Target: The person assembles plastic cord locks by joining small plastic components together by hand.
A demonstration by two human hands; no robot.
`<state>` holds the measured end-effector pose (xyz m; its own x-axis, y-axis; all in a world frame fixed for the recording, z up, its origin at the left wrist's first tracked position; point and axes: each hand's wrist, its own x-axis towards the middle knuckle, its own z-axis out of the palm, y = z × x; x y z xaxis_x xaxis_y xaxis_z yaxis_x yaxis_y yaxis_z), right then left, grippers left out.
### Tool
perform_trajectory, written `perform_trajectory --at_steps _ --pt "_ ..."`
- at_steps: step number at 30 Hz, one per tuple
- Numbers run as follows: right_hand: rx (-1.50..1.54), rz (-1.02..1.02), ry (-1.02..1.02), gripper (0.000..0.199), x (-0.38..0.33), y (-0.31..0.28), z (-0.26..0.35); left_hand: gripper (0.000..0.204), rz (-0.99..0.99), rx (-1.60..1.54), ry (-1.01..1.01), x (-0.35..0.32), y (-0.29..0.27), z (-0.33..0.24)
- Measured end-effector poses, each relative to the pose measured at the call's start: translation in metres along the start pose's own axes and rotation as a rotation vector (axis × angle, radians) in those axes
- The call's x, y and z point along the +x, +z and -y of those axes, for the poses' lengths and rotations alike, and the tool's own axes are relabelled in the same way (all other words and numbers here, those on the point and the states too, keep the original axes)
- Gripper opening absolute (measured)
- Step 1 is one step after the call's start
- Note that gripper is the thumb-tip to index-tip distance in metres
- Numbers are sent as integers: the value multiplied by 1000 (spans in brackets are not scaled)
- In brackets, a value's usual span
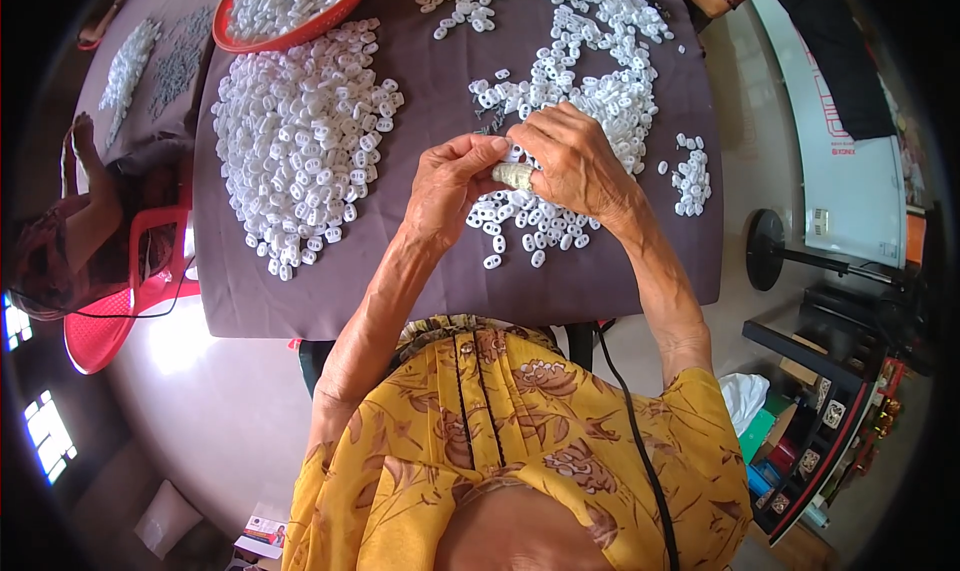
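My left hand and my right hand meet above the near middle of the table, fingers bent and pressed together. Between their fingertips shows a small white oval plastic piece; both hands appear to pinch it. A pale, cloth-like wrapping lies just below it, apparently round a finger of my right hand. Loose white oval pieces with two dark holes lie under and around my hands. Just beyond my fingers is a little group of dark grey screw-like parts, partly hidden.
A big heap of white pieces covers the table's left side, below a red basket full of them. More spread over the far right; a small cluster lies near the right edge. Another person sits at the left by a red chair.
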<state>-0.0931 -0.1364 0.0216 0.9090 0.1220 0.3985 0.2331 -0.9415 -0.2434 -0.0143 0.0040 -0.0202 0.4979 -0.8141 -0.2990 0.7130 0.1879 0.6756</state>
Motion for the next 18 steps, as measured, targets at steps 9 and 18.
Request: perform_trajectory --at_steps 9,18 --pt "37 9 -25 17 -16 11 2 23 -34 245 -42 -9 1 4" --pt "168 11 -87 19 -37 26 0 21 14 249 -147 -18 -7 18"
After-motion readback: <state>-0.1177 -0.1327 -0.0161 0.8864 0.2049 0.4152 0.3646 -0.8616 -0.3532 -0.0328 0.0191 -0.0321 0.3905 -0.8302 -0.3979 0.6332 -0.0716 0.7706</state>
